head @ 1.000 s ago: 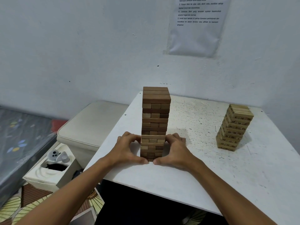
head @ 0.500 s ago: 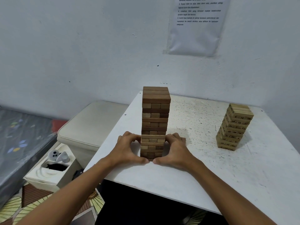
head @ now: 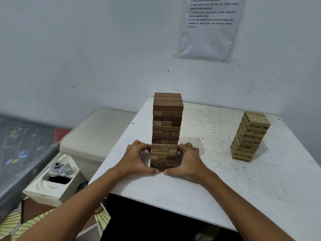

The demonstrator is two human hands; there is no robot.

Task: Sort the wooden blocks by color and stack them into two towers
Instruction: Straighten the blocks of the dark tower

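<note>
A tall tower of brown wooden blocks stands near the front left of the white table. My left hand cups the tower's base from the left, and my right hand cups it from the right. Fingers curl round the lower layers and both thumbs nearly meet in front of the bottom block. A shorter tower of pale numbered blocks stands alone at the right of the table, twisted a little.
A printed sheet hangs on the wall behind. Left of the table sits a cream padded stool, then a white box holding a controller. A patterned mattress lies at far left.
</note>
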